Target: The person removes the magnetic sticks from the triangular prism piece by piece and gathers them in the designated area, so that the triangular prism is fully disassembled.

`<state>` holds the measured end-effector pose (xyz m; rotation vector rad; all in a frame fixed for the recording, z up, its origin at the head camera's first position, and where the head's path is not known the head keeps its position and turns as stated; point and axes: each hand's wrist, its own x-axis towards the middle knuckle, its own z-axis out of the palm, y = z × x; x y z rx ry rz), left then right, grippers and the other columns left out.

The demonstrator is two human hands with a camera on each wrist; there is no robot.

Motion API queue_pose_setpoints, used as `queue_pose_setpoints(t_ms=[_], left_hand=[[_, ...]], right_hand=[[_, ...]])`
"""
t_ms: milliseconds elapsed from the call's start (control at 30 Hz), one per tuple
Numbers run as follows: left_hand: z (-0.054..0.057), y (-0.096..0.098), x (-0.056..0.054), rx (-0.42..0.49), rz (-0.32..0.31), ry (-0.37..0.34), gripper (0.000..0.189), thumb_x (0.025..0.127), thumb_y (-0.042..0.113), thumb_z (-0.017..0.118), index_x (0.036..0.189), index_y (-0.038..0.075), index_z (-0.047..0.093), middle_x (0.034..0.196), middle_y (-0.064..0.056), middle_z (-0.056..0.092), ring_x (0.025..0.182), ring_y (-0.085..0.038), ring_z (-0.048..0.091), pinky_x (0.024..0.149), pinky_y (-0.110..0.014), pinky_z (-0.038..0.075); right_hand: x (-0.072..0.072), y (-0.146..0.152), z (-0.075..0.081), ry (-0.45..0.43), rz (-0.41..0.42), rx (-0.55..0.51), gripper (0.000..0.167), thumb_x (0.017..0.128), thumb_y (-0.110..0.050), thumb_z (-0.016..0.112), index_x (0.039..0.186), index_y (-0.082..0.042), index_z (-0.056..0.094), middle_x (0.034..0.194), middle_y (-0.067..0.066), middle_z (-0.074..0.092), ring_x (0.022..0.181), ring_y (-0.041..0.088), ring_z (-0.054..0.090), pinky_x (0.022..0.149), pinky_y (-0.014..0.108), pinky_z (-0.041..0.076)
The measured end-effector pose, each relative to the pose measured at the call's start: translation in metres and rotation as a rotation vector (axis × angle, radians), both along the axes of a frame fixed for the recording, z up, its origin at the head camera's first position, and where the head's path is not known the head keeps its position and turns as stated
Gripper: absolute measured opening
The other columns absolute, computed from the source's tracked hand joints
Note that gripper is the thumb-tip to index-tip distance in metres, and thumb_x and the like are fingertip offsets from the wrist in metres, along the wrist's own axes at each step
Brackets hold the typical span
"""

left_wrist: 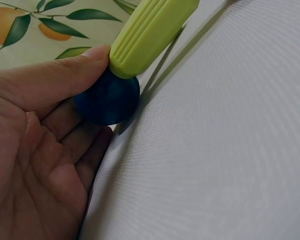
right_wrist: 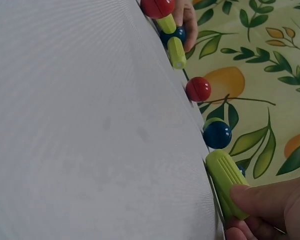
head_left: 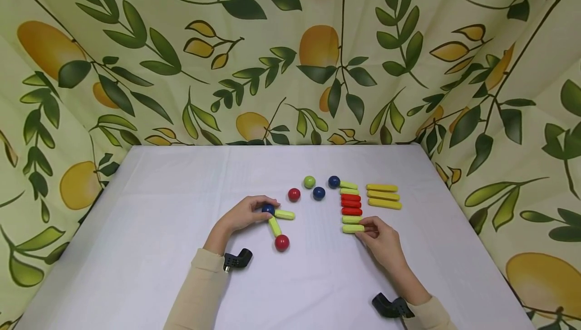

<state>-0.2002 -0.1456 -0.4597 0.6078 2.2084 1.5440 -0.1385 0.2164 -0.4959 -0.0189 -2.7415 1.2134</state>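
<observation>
My left hand [head_left: 242,215] pinches a dark blue ball [head_left: 268,210] between thumb and fingers, at the middle of the table. Two light green ridged sticks join that ball: one stick [head_left: 285,214] points right, the other [head_left: 275,227] runs toward me and ends in a red ball [head_left: 282,242]. In the left wrist view the thumb lies by the joint of the blue ball [left_wrist: 107,100] and a green stick [left_wrist: 150,37]. On the right, my right hand [head_left: 383,241] pinches the right end of the nearest green stick [head_left: 351,229] in a row; the right wrist view shows this stick [right_wrist: 222,177] close up.
Beyond that stick, the row holds more green sticks and red sticks [head_left: 351,204], with a blue ball [head_left: 334,182] at its far end. Yellow sticks [head_left: 383,195] lie right of it. Loose red [head_left: 294,195], green [head_left: 309,182] and blue [head_left: 319,193] balls sit left of the row.
</observation>
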Motion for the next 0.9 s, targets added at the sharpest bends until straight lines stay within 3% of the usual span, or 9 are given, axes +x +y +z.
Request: queue_pose_setpoints(t_ms=[433, 700, 900], left_hand=[[-0.002, 0.0, -0.001, 0.001, -0.003, 0.017, 0.033, 0.089, 0.002, 0.062, 0.122, -0.003, 0.059, 0.13, -0.018, 0.057, 0.13, -0.034, 0.044, 0.113, -0.051, 0.029], [-0.003, 0.0, -0.001, 0.005, -0.002, 0.007, 0.033, 0.09, 0.003, 0.061, 0.122, -0.003, 0.059, 0.131, -0.018, 0.056, 0.13, -0.034, 0.044, 0.113, -0.051, 0.028], [-0.004, 0.0, -0.001, 0.005, -0.001, 0.011, 0.033, 0.09, 0.003, 0.061, 0.122, -0.003, 0.059, 0.131, -0.018, 0.057, 0.129, -0.034, 0.045, 0.113, -0.051, 0.029]], right_hand=[[-0.002, 0.001, -0.004, 0.054, -0.02, 0.06, 0.027, 0.076, -0.004, 0.076, 0.1, 0.0, 0.063, 0.093, 0.012, 0.064, 0.081, 0.02, 0.061, 0.067, 0.018, 0.053], [0.0, -0.002, 0.001, 0.089, -0.028, 0.088, 0.038, 0.077, -0.006, 0.076, 0.109, 0.001, 0.058, 0.105, 0.014, 0.06, 0.095, 0.027, 0.062, 0.084, 0.042, 0.055], [0.001, -0.006, 0.006, 0.181, 0.021, 0.063, 0.043, 0.074, -0.001, 0.078, 0.112, 0.003, 0.058, 0.108, 0.015, 0.061, 0.1, 0.029, 0.061, 0.087, 0.045, 0.053]])
